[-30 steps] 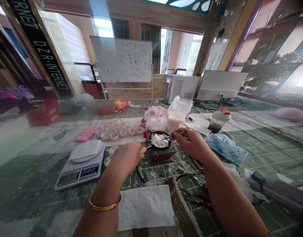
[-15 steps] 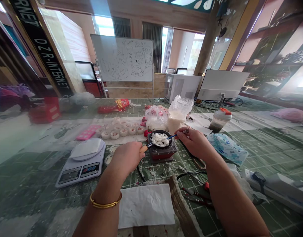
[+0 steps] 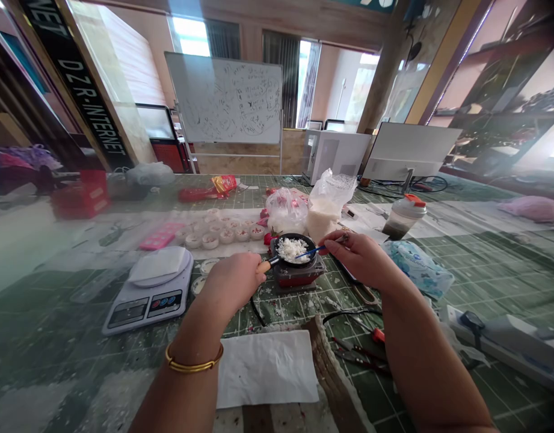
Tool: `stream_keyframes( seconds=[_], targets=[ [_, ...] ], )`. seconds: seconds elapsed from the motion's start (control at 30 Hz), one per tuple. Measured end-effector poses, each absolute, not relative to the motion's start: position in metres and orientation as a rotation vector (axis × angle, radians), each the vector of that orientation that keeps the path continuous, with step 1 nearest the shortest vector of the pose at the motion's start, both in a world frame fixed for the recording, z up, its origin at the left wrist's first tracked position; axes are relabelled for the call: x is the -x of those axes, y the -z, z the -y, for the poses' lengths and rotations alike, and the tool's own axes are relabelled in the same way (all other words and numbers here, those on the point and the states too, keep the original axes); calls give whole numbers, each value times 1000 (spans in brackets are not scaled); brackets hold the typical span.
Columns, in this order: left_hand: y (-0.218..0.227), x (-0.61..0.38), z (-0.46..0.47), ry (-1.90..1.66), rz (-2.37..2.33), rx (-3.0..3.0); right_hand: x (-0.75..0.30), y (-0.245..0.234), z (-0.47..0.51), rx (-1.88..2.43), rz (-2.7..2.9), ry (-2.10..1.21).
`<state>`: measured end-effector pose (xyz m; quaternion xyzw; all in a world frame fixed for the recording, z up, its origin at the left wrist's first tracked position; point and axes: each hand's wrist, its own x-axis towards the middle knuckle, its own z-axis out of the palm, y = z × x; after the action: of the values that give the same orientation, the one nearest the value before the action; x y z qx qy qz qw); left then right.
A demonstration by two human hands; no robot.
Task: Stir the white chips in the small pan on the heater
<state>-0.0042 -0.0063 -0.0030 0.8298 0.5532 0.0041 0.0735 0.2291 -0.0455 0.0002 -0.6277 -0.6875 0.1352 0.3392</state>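
Observation:
My left hand (image 3: pixel 234 281) is closed round the wooden handle of a small black pan (image 3: pixel 296 249) that sits on a red mini burner (image 3: pixel 297 275). White flakes fill the pan. My right hand (image 3: pixel 358 257) pinches a thin blue stick (image 3: pixel 310 251) whose tip rests in the flakes. A gold bangle circles my left wrist.
A white kitchen scale (image 3: pixel 149 291) stands to the left, a row of small filled cups (image 3: pixel 222 231) behind it. Plastic bags (image 3: pixel 324 207), a shaker bottle (image 3: pixel 402 217), a wipes pack (image 3: pixel 420 269), white paper (image 3: pixel 267 368), pliers (image 3: pixel 358 349) and a power strip (image 3: pixel 506 340) lie around.
The blue stick's tip has shifted a little within the flakes. Both hands stay at the pan; the view has tilted slightly.

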Motion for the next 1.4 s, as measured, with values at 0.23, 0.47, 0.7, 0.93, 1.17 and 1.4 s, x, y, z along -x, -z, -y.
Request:
stream_keyframes(
  seconds=[0.23,0.47,0.7,0.93,1.17,1.4],
  targets=[
    [5,5,5,-26,-1658,-2503,-242,0,42,1609,1660,-398],
    [4,5,6,-13,-1659,-2491,-245,7,34,1604,1618,-397],
    [4,5,6,-15,-1656,-2491,-233,10,31,1518,1694,-572],
    [5,4,6,-31,-1662,-2530,-237,14,24,1502,1533,-521],
    [5,5,5,-35,-1675,-2515,-235,12,28,1485,1615,-603],
    [5,5,6,-36,-1668,-2518,-245,4,36,1535,1696,-611]
  ],
)
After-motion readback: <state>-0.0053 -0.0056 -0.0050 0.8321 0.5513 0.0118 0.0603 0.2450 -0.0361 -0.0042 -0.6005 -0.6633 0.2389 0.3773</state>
